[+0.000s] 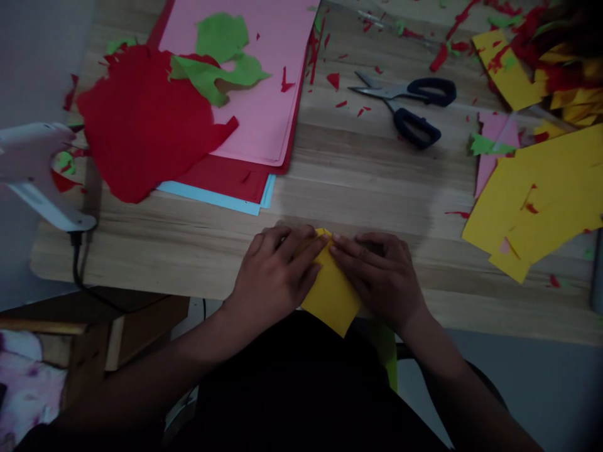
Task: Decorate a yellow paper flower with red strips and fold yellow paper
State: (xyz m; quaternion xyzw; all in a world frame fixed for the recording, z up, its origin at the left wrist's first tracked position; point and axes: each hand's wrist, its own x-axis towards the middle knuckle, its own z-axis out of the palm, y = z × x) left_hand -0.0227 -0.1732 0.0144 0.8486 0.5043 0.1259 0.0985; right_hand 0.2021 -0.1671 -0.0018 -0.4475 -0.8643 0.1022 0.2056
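A folded piece of yellow paper [332,295] lies at the table's front edge, its lower corner reaching past the edge. On its left side, my left hand [277,270] presses the top of the paper with bent fingers. My right hand [381,270] holds the paper's right side, its fingertips meeting the left ones near the small fold at the top. Parts of the paper's sides are hidden under my fingers.
Open scissors [400,100] lie behind the hands. Pink sheets [268,119], red paper [151,125] and green scraps [221,37] are at the back left, near a white glue gun [42,169]. Yellow sheets [546,194] lie right on the wooden table [358,188], with scattered red scraps.
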